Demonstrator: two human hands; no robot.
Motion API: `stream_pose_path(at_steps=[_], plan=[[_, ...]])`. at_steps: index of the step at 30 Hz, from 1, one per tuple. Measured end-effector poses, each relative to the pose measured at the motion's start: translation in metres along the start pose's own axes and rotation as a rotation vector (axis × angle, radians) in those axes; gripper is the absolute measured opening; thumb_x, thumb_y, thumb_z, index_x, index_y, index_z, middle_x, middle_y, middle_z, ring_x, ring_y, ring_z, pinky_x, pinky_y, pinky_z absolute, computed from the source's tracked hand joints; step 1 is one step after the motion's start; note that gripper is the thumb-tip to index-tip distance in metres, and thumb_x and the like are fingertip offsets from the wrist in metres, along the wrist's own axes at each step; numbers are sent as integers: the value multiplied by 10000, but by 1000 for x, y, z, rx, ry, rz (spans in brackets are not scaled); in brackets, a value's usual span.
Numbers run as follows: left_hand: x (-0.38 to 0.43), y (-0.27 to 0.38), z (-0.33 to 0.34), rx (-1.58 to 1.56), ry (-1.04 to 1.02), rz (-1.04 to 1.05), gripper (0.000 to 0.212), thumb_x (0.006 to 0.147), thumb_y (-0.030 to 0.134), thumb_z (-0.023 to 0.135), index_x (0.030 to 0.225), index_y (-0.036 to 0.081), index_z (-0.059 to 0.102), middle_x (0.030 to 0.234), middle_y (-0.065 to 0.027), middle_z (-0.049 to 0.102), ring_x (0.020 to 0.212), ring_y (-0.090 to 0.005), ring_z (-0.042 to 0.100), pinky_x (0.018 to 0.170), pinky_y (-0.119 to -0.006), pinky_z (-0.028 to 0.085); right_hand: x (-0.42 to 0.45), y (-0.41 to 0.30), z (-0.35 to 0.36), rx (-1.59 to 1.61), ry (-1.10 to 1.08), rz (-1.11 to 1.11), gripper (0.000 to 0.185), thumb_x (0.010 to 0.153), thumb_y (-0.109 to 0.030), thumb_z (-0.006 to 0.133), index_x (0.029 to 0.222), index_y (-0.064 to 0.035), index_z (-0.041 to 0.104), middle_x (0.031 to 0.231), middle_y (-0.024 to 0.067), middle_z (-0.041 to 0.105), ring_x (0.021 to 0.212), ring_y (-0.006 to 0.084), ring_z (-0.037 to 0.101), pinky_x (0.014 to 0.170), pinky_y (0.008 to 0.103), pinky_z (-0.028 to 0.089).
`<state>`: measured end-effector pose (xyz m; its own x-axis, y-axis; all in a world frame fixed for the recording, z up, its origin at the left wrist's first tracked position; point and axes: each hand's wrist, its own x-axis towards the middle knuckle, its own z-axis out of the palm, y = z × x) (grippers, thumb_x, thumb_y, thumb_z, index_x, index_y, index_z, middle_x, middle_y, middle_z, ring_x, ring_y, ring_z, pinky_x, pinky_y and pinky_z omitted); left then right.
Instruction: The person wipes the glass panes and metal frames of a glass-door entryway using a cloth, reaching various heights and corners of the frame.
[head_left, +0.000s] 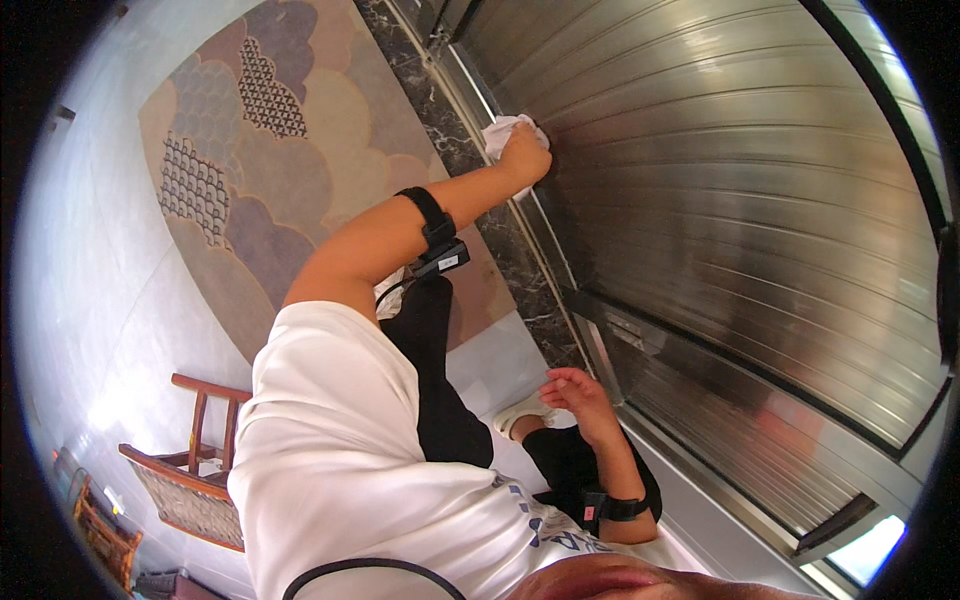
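My left hand (526, 157) grips a crumpled white cloth (501, 135) and presses it on the metal edge where the door frame (551, 225) meets the floor track. The cloth's lower end shows beneath the hand. My right hand (576, 397) is raised near the frame's lower corner, beside my bent knee, with its fingers loosely apart and nothing in it. Beyond both hands stands a ribbed, shiny metal door panel (720, 180) with black edging. Black straps with small devices sit on both of my arms.
A dark marbled stone strip (525, 292) runs along the track. Beside it lies a patterned mat (352, 142) with cloud shapes. A wooden chair (199, 394) with a woven part stands at lower left, and another wooden piece (105, 525) is near the rim. My feet are on the floor close by.
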<state>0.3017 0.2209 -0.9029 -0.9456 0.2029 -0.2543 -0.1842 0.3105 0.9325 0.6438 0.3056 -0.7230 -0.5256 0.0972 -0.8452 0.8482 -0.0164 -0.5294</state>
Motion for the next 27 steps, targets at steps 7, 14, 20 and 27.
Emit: stream_pose_path(at_steps=[7, 14, 20, 27], plan=[[-40, 98, -56, 196, -17, 463, 163, 764, 110, 516, 801, -14, 615, 823, -193, 616, 750, -331, 595, 684, -391, 475, -8, -4, 2, 27, 12, 2, 287, 933, -217, 524, 1128, -8, 545, 956, 99, 644, 849, 168, 625, 784, 286, 500], [39, -1, -15, 1081, -556, 162, 109, 729, 136, 604, 733, 39, 653, 739, -149, 629, 689, -329, 603, 639, -410, 498, -1, 6, -2, -38, -13, -5, 303, 929, -231, 533, 1134, -7, 542, 956, 100, 643, 856, 167, 625, 783, 283, 498], [-40, 103, -59, 413, -231, 592, 230, 806, 219, 576, 756, 4, 639, 765, -221, 624, 742, -387, 618, 664, -449, 494, -5, 6, -1, 42, -1, -15, 300, 929, -220, 528, 1133, 0, 538, 953, 102, 643, 855, 168, 625, 791, 285, 500], [-39, 78, -52, 142, 206, 574, 181, 834, 168, 567, 801, -9, 550, 729, -231, 592, 686, -419, 588, 616, -459, 480, -8, 5, -1, 12, 2, -16, 311, 932, -239, 526, 1136, -4, 535, 958, 102, 643, 855, 168, 624, 797, 287, 499]])
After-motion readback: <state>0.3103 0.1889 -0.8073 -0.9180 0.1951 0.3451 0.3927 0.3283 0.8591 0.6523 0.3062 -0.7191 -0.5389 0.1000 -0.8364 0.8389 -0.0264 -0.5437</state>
